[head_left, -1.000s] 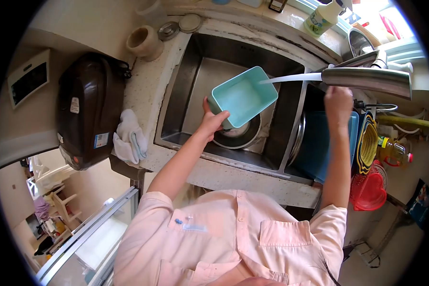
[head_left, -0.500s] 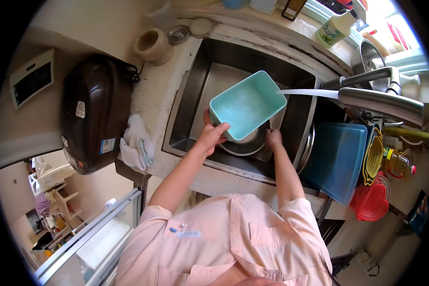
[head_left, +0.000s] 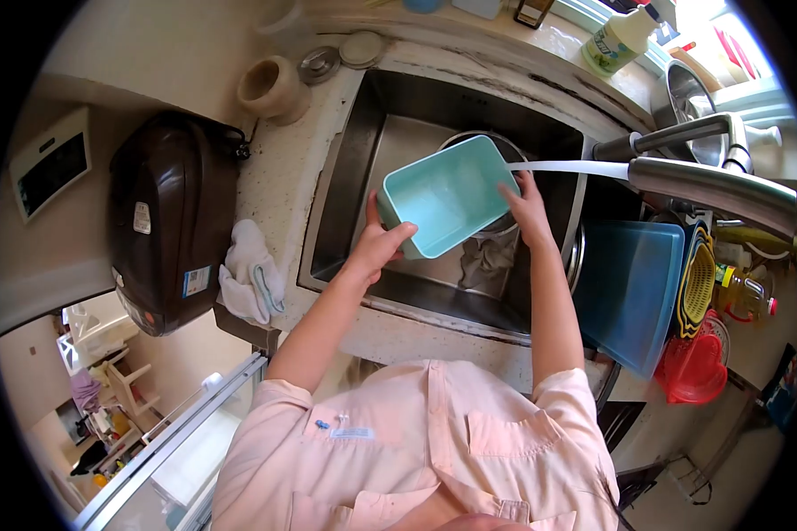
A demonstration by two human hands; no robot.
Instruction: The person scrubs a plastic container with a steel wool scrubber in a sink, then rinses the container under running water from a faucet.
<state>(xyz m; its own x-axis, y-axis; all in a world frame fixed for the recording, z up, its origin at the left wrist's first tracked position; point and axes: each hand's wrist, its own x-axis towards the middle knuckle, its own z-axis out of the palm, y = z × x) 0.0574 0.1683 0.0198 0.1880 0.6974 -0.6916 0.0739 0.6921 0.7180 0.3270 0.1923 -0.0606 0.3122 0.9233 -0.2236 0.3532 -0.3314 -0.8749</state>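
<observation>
Over the sink I hold a rectangular mint-green plastic container, tilted with its open top toward me. My left hand grips its left end, thumb over the rim. At the other end, my right hand closes on the right side, fingers partly behind the wall. A stream of water reaches the container's upper right corner from the tap. Behind and below it lies a round metal bowl, mostly hidden. A crumpled grey-brown cloth rests on the sink floor.
Right of the sink stand a blue translucent tray, yellow baskets and a red basket. A white towel and a dark brown appliance are on the left. A bottle stands on the back ledge.
My right hand has left the metal bowl and risen to the container's right end. The bowl now sits farther back in the sink, and the cloth has come into view.
</observation>
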